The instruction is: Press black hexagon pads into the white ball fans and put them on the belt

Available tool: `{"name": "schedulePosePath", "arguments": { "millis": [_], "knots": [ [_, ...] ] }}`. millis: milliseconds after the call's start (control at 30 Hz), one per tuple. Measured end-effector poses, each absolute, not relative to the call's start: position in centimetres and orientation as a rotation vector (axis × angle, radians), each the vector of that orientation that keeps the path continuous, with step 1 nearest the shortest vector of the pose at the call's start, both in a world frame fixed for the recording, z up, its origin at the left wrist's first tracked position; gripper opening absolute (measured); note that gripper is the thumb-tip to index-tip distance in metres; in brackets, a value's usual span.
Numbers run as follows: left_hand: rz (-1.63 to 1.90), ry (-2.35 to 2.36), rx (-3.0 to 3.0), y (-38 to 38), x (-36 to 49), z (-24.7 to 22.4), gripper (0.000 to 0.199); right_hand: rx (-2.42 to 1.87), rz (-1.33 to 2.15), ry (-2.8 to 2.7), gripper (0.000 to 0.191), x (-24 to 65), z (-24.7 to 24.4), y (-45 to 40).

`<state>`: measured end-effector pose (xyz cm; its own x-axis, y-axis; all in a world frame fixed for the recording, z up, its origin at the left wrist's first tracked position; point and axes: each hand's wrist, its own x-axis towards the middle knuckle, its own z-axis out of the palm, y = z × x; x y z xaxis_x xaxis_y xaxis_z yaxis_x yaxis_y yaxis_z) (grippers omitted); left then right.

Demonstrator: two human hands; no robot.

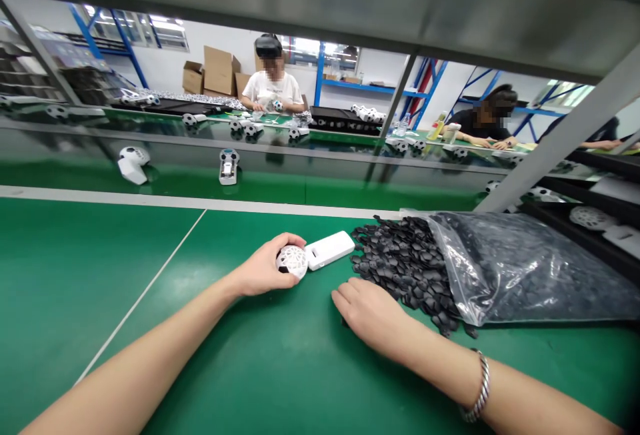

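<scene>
Head view: left hand (pixel 265 267) grips a white device (pixel 331 250) beside a heap of black pieces (pixel 405 265)

The white device is toward the far edge of the green counter (pixel 260 368), its round lattice end in the left hand and its flat handle pointing right, at the heap. Thumb and fingers close around the sides of the round end, where a black patch shows at the left.

Just nearer than the handle, the right hand (pixel 370 311) is lowered with its fingers curled; a dark bit shows under them, but whether they pinch it I cannot tell. A twisted silver bracelet (pixel 484 385) circles that wrist.

The black pieces spill from the mouth of a clear plastic bag (pixel 530 268) lying along the counter's right side. A thin white line (pixel 145 295) slants across the left part, starting at the far edge. Beyond that edge, two ball-headed devices (pixel 229 167) rest well apart on a green belt (pixel 300 189). Black trays (pixel 605 165) stand at the right. Across the belt, a person in a white shirt (pixel 263 88) holds a ball-patterned item; a person in a dark top (pixel 475 123) is farther right.
</scene>
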<state>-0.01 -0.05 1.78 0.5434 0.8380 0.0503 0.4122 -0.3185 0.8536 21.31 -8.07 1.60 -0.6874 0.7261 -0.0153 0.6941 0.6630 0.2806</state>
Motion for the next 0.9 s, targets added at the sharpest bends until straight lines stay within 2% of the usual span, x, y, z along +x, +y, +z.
{"name": "schedulePosePath", "arguments": {
  "millis": [133,233,333,433,567,667,800,900],
  "knots": [
    [0.592,0.973,1.963,-0.3,0.0,1.9,0.051,1.06,0.562,2.718,0.024,20.5,0.7,-9.1],
    [0.582,0.973,1.933,-0.2,0.0,1.7,0.051,1.082,0.533,2.71,0.025,20.4,1.0,-9.0],
    [0.576,0.971,1.916,0.0,-0.1,1.5,0.052,1.201,0.27,2.769,0.022,21.0,1.7,-7.8],
    [0.569,0.963,1.919,0.1,-0.1,1.4,0.051,1.401,-0.188,2.942,0.024,21.6,2.3,-6.4],
    [0.56,0.956,1.93,0.1,-0.1,1.5,0.049,1.498,-0.691,3.158,0.013,21.3,2.4,-5.1],
    [0.56,0.951,1.933,0.1,-0.1,1.5,0.048,1.521,-0.697,3.291,0.008,20.6,2.4,-4.6],
    [0.562,0.952,1.951,0.0,-0.1,1.5,0.047,1.447,-0.714,3.337,0.018,20.1,2.4,-4.2],
    [0.562,0.949,1.961,0.0,-0.2,1.5,0.046,1.43,-0.769,3.311,0.015,20.0,2.5,-4.0]
  ]
}}
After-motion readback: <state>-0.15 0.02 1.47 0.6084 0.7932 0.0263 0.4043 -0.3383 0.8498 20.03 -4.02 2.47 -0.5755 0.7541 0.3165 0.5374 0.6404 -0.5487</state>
